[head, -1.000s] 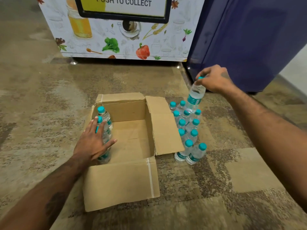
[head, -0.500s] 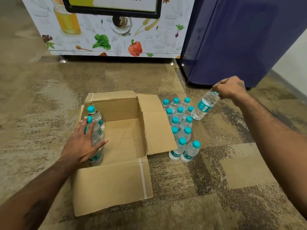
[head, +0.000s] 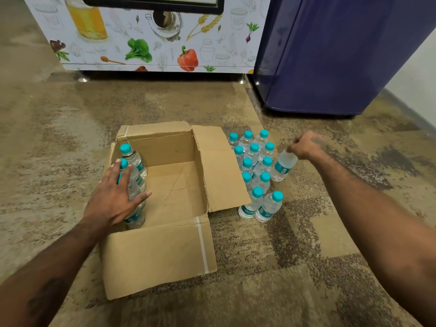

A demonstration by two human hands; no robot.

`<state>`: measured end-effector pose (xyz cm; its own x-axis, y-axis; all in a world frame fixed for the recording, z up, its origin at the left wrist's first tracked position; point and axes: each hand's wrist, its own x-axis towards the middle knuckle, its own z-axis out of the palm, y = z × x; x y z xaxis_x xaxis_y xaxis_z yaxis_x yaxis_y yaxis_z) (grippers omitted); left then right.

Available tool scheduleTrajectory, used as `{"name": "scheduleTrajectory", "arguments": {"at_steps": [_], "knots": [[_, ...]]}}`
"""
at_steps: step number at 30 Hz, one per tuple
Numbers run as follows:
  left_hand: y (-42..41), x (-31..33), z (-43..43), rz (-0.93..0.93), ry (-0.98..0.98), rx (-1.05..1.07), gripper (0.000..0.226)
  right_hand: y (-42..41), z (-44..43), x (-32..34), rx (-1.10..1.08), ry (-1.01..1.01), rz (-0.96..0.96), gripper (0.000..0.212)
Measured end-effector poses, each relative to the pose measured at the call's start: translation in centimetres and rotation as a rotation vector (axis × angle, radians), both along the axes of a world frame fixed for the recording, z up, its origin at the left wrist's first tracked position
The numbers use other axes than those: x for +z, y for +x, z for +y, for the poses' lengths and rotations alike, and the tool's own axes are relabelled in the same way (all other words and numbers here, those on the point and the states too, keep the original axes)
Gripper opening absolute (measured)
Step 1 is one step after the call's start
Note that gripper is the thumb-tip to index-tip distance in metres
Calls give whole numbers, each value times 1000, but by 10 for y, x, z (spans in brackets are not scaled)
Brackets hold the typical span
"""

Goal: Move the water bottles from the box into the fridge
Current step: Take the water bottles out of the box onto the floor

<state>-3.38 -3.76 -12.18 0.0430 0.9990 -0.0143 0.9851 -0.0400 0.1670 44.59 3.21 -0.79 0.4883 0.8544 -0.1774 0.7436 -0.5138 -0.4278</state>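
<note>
Teal plastic shows between the left fingers (head: pixel 111 177), which lie spread and nearly straight over the boxed bottles (head: pixel 135 175); the thumb points out to the right and nothing is pinched. The left hand (head: pixel 111 201) covers most of them, so their number is hard to tell: one cap sticks up between the fingertips, another bottle stands free in the back left corner, and a label shows below the palm. All stand against the left wall of the box (head: pixel 165 251), an open cardboard carton with its flaps folded outward. The right fingers (head: pixel 296 147) are curled tight round the top of the held bottle (head: pixel 284 165), and the right hand (head: pixel 308 145) hides its cap. That bottle hangs tilted, base down and to the left, just beside the floor bottles (head: pixel 256 161); whether its base meets the carpet (head: pixel 306 256) cannot be told. A dozen teal caps show in that upright group, packed close beside the right flap, which hides the lower part of the nearest ones. Behind them is the dark blue fridge (head: pixel 330 55), its top cut off, with none of the bottles in it. Left of it stands a machine (head: pixel 153 43) printed with vegetables, also cut off above.
</note>
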Motion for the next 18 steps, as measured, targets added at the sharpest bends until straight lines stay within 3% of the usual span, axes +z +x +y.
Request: {"name": "scheduleTrajectory", "arguments": {"at_steps": [6,11,13,16,18], "knots": [[1,3,-2,14,-11,19,103,-9,-3,-51,60,-91,7,17],[4,11,-5,28,-17,23,103,-8,4,-55,109,-154,-118,28],[5,13,-7,9,-2,23,104,-12,6,-47,107,-211,-262,33],[5,15,-8,-4,-28,30,106,-42,10,-29,124,-41,-474,36],[4,18,-8,-56,-61,40,104,-85,10,-19,279,161,-391,33]]}}
